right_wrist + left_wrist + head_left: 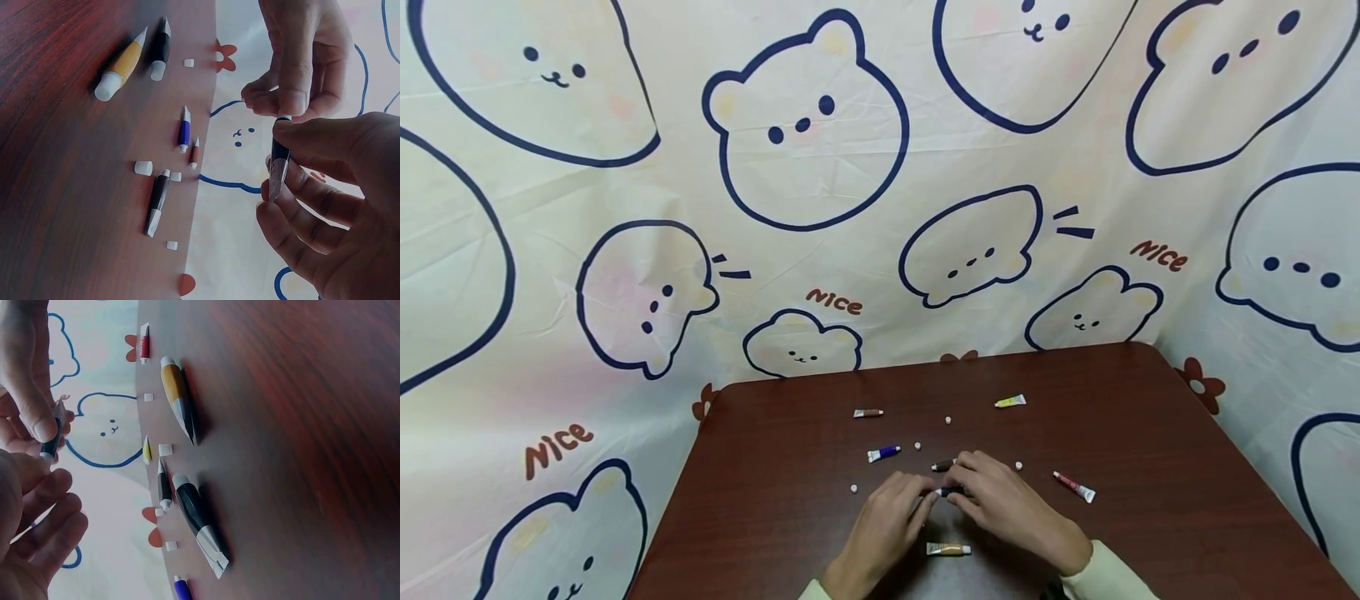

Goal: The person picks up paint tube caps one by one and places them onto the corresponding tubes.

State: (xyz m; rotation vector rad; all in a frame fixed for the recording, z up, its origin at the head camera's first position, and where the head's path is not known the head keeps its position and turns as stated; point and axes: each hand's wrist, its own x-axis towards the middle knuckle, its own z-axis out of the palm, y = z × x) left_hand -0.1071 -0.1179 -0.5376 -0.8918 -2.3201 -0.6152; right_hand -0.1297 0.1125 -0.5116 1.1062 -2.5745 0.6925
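Observation:
Between both hands is a small dark paint tube [281, 150] with a silver crimped end and a white cap. My right hand [1003, 504] grips its body between thumb and fingers. At the capped end, my left hand [883, 521] pinches the white cap [45, 457] with thumb and forefinger. A dark brown paint tube [943, 466] lies just beyond the fingers. Closer to me lies a gold paint tube [948, 549]. Another black paint tube [194, 506] rests on the table in the left wrist view; the left hand mostly hides it in the head view.
Further paint tubes lie spread on the brown table [760, 517]: blue [883, 453], reddish-brown [868, 413], yellow [1011, 402] and red [1074, 487]. Several loose white caps [853, 488] are scattered among them. A bear-printed cloth [805, 183] hangs behind the table.

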